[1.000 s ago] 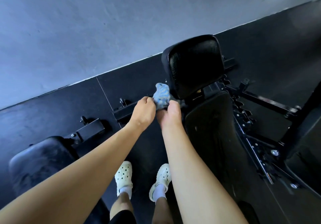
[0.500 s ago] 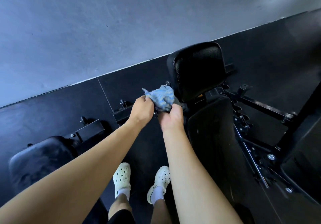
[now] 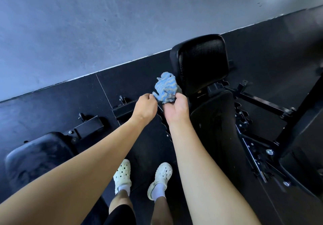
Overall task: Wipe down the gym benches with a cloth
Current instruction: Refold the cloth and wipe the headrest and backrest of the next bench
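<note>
Cloth (image 3: pixel 165 89), blue and white, is bunched in the air between both hands and not yet on any pad. The right hand (image 3: pixel 176 110) holds its lower part with the thumb curled over the bunch; its other fingers are hidden under it. The left hand (image 3: pixel 146 108) pinches one corner at the fingertips, with the fingers pressed together in a loose fist. Just beyond the right fingers stands the raised pad (image 3: pixel 201 62) of the bench. The cloth is just beside its edge, but I cannot tell if they touch. Well apart from the left fingers is a second bench (image 3: pixel 35 155).

I judge the cloth is being arranged before wiping. If it goes on the pad crumpled, only a small part will meet the surface and some areas may be missed. The free end could also catch on the toothed rail (image 3: pixel 163 120) under the hands, or slip from the pinch and fall to the floor (image 3: pixel 70 102).
</note>
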The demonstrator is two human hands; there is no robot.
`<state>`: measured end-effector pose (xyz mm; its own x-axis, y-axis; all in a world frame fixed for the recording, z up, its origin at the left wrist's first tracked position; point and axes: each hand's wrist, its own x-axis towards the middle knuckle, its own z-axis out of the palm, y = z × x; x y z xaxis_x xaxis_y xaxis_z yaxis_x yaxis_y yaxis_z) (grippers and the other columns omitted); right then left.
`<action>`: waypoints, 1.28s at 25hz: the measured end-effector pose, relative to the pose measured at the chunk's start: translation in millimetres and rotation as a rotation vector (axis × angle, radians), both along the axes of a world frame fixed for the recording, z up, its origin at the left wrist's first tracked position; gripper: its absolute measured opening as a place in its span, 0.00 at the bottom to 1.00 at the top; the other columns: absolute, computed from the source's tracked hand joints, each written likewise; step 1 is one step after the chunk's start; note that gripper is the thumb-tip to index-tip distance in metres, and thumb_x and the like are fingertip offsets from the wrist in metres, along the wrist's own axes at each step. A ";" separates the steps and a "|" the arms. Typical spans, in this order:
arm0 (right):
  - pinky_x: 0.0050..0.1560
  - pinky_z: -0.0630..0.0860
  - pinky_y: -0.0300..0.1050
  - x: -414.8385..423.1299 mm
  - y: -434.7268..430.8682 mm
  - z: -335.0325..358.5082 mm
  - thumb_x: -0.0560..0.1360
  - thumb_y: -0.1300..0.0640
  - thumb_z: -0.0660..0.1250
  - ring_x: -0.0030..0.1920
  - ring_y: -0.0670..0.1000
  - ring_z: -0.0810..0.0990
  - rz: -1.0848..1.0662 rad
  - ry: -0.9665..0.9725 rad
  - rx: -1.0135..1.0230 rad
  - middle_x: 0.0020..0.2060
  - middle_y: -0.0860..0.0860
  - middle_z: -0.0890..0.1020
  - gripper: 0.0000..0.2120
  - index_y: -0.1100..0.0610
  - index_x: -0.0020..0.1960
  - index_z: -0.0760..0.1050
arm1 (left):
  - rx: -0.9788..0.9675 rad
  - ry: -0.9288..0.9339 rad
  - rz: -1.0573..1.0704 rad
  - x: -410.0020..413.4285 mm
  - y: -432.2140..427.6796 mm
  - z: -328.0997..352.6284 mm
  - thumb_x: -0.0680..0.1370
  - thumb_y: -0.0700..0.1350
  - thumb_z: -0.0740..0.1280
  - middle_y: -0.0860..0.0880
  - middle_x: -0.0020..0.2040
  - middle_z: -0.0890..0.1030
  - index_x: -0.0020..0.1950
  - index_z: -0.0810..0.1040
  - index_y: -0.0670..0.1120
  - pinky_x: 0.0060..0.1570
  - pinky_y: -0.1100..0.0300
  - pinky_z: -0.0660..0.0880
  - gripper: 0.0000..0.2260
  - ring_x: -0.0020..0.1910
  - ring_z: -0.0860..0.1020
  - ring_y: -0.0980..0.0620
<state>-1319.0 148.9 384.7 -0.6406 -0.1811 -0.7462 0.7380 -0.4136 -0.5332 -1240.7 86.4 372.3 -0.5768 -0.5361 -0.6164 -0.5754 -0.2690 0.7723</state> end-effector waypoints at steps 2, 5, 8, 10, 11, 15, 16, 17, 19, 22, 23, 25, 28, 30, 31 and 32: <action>0.68 0.73 0.60 4.9 15.6 0.6 0.81 0.68 0.52 0.66 0.64 0.77 -0.005 0.002 0.017 0.60 0.64 0.80 0.17 0.64 0.62 0.76 | -0.045 -0.012 -0.053 -5.6 14.9 9.5 0.82 0.42 0.53 0.51 0.35 0.72 0.41 0.70 0.43 0.21 0.69 0.61 0.12 0.31 0.67 0.54; 0.57 0.79 0.58 8.0 34.7 13.3 0.80 0.68 0.52 0.60 0.65 0.80 0.021 -0.034 0.108 0.61 0.66 0.79 0.19 0.66 0.67 0.74 | -0.089 -0.005 -0.114 -10.7 33.6 22.1 0.83 0.42 0.53 0.51 0.32 0.70 0.37 0.67 0.45 0.21 0.68 0.60 0.14 0.30 0.66 0.54; 0.40 0.81 0.50 -0.6 63.0 29.6 0.79 0.70 0.52 0.46 0.59 0.83 0.073 0.004 0.233 0.50 0.61 0.83 0.19 0.63 0.61 0.77 | -0.102 -0.018 -0.160 -13.7 46.7 29.1 0.82 0.41 0.54 0.51 0.32 0.70 0.38 0.67 0.45 0.24 0.63 0.62 0.13 0.29 0.65 0.53; 0.43 0.83 0.50 -14.6 92.3 38.4 0.80 0.67 0.54 0.48 0.55 0.84 0.145 0.135 0.306 0.51 0.57 0.84 0.20 0.57 0.65 0.77 | -0.092 0.003 -0.196 -19.6 59.7 34.3 0.82 0.42 0.54 0.50 0.32 0.70 0.39 0.69 0.44 0.24 0.62 0.64 0.12 0.28 0.66 0.52; 0.49 0.84 0.52 -25.1 109.3 40.6 0.80 0.67 0.55 0.50 0.53 0.84 0.204 0.241 0.394 0.53 0.55 0.84 0.21 0.53 0.65 0.77 | -0.088 0.022 -0.211 -23.6 67.7 35.6 0.82 0.43 0.55 0.50 0.31 0.71 0.39 0.69 0.45 0.26 0.61 0.64 0.12 0.29 0.66 0.51; 0.53 0.73 0.31 -70.1 172.6 47.1 0.74 0.70 0.53 0.48 0.51 0.74 0.485 0.721 1.001 0.49 0.50 0.79 0.15 0.56 0.47 0.75 | -0.163 0.056 -0.272 -44.2 100.1 32.8 0.80 0.41 0.54 0.52 0.28 0.65 0.35 0.61 0.46 0.26 0.58 0.62 0.13 0.29 0.61 0.53; 0.50 0.70 0.32 -74.6 180.9 39.6 0.74 0.71 0.55 0.50 0.53 0.74 0.599 0.826 1.098 0.50 0.51 0.79 0.13 0.57 0.46 0.74 | -0.201 0.042 -0.284 -48.5 106.4 29.8 0.79 0.40 0.53 0.51 0.29 0.65 0.35 0.62 0.44 0.25 0.57 0.64 0.12 0.31 0.60 0.55; 0.53 0.70 0.37 -76.3 188.9 25.1 0.74 0.72 0.57 0.56 0.57 0.76 0.738 0.924 1.155 0.57 0.54 0.79 0.13 0.60 0.50 0.76 | -0.228 0.025 -0.280 -53.3 114.3 25.5 0.79 0.40 0.53 0.48 0.31 0.68 0.37 0.66 0.41 0.28 0.53 0.70 0.11 0.34 0.60 0.56; 0.69 0.68 0.46 -67.7 197.6 -16.2 0.75 0.72 0.59 0.72 0.60 0.70 1.013 1.099 1.151 0.71 0.57 0.73 0.18 0.63 0.63 0.77 | -0.254 -0.008 -0.208 -62.2 126.3 6.1 0.82 0.42 0.52 0.40 0.46 0.75 0.52 0.74 0.36 0.50 0.46 0.76 0.14 0.48 0.76 0.35; 0.80 0.55 0.54 -58.3 199.0 -55.5 0.80 0.64 0.58 0.80 0.57 0.57 1.071 1.327 1.176 0.79 0.56 0.64 0.23 0.62 0.75 0.69 | -0.173 -0.023 -0.065 -71.4 136.8 -24.4 0.84 0.49 0.51 0.45 0.64 0.73 0.67 0.71 0.41 0.65 0.48 0.70 0.18 0.61 0.74 0.44; 0.80 0.54 0.55 -61.2 194.4 -55.8 0.80 0.60 0.56 0.80 0.56 0.57 1.063 1.424 1.205 0.78 0.55 0.65 0.24 0.61 0.76 0.68 | -0.115 -0.006 -0.022 -75.3 137.0 -33.5 0.83 0.50 0.51 0.46 0.65 0.75 0.67 0.72 0.42 0.66 0.48 0.70 0.19 0.61 0.75 0.45; 0.80 0.54 0.57 -75.8 183.9 -57.0 0.79 0.54 0.52 0.79 0.56 0.61 1.080 1.593 1.210 0.75 0.53 0.71 0.25 0.59 0.73 0.72 | -0.023 0.041 0.088 -82.6 135.8 -53.1 0.81 0.50 0.50 0.46 0.61 0.80 0.61 0.77 0.43 0.62 0.47 0.74 0.20 0.56 0.78 0.45; 0.79 0.54 0.58 -115.4 166.3 -59.1 0.79 0.51 0.52 0.69 0.51 0.73 1.079 1.674 1.247 0.62 0.48 0.82 0.21 0.54 0.61 0.81 | -0.035 0.111 0.180 -87.1 134.9 -70.1 0.80 0.51 0.48 0.47 0.53 0.82 0.54 0.79 0.44 0.50 0.49 0.74 0.21 0.46 0.77 0.47; 0.79 0.53 0.57 -133.6 161.4 -65.8 0.81 0.50 0.53 0.60 0.52 0.77 1.004 1.657 1.343 0.53 0.47 0.83 0.18 0.52 0.52 0.81 | -0.040 0.146 0.216 -88.8 134.2 -77.8 0.81 0.51 0.48 0.46 0.49 0.80 0.53 0.78 0.43 0.44 0.51 0.71 0.21 0.43 0.75 0.48; 0.79 0.54 0.57 -139.5 159.0 -68.8 0.81 0.50 0.54 0.56 0.53 0.78 0.948 1.647 1.374 0.49 0.47 0.83 0.17 0.53 0.48 0.81 | -0.061 0.156 0.220 -91.4 133.7 -80.9 0.81 0.51 0.48 0.47 0.48 0.80 0.52 0.78 0.43 0.43 0.52 0.70 0.21 0.42 0.75 0.48; 0.78 0.56 0.57 -141.6 156.6 -71.6 0.80 0.49 0.54 0.52 0.53 0.78 0.891 1.655 1.392 0.45 0.48 0.82 0.17 0.53 0.44 0.80 | -0.092 0.177 0.220 -93.5 133.2 -84.3 0.81 0.51 0.49 0.47 0.46 0.80 0.50 0.78 0.43 0.43 0.52 0.70 0.21 0.42 0.75 0.48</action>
